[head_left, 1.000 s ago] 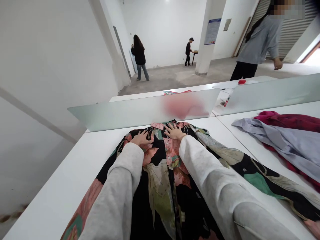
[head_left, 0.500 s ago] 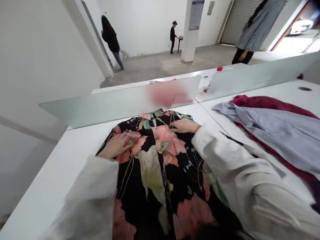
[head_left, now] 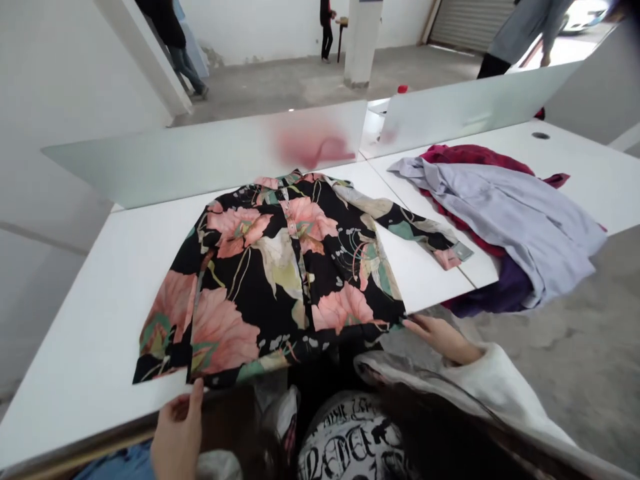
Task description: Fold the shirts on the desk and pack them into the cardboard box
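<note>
A black shirt with large pink and green flowers (head_left: 280, 267) lies spread flat, front up, on the white table (head_left: 90, 333). One sleeve stretches out to the right across the table. My left hand (head_left: 177, 433) pinches the shirt's hem at its lower left corner by the table's near edge. At the lower right corner my right hand (head_left: 440, 335) grips the hem just off the table's edge. Both my sleeves are light grey.
A pile of clothes, lilac shirt (head_left: 520, 213) over dark red cloth (head_left: 465, 157), lies on the right table and hangs over its edge. Frosted glass dividers (head_left: 200, 157) stand behind the shirt. Other people stand far back on the concrete floor.
My hands left the collar area, slid down the shirt and now hold its bottom hem at both corners. The view pulled back and tilted down.
</note>
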The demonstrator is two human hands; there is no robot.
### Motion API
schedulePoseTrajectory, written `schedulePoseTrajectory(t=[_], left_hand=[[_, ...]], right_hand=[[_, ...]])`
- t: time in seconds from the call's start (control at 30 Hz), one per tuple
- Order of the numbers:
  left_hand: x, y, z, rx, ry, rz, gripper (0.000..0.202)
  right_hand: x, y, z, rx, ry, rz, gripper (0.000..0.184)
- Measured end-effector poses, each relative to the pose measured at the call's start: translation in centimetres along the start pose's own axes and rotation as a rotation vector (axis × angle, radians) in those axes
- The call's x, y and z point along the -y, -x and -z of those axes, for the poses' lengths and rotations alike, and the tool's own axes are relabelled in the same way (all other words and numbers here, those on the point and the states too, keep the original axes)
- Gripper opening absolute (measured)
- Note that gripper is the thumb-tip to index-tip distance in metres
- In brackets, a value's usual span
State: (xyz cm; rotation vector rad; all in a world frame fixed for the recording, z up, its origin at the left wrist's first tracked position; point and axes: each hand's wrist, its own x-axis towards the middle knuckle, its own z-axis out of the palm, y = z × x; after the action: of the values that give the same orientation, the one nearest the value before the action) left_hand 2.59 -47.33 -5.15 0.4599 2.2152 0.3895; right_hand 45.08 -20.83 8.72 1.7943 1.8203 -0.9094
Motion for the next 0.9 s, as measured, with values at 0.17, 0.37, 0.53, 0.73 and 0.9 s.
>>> schedulePoseTrajectory(t=[0.17,0.37,0.53,0.73,0.9], left_hand=[[-2.5,1.3,-1.2,-0.061,0.446,0.118,0.054],[-2.3,1.7,-3.1,-0.062,0.774,0.065,0.061],[-3.1,4.7,-5.1,-0.084,0.945,0.072,0.058],[-3.1,3.2,-4.9,-0.551,0.106,-0.363,0.05],[-2.1,0.0,-4.6,-0.513,-0.125,-0.497,0.039]], right_hand=[[0.1,0.8,-5.5,-0.168,-0.582,0.051,0.052],[0.5,0.8,-7.2,-0.127,-0.966,0.003,0.045],[0.4,0.8,-6.0,-0.16,-1.067,0.004,0.047],[0.2,0.5,-4.7,-0.383,-0.763,0.07,0.047],[-0.7,-0.3,-1.5,-0.455,-0.506,0.207,0.044]])
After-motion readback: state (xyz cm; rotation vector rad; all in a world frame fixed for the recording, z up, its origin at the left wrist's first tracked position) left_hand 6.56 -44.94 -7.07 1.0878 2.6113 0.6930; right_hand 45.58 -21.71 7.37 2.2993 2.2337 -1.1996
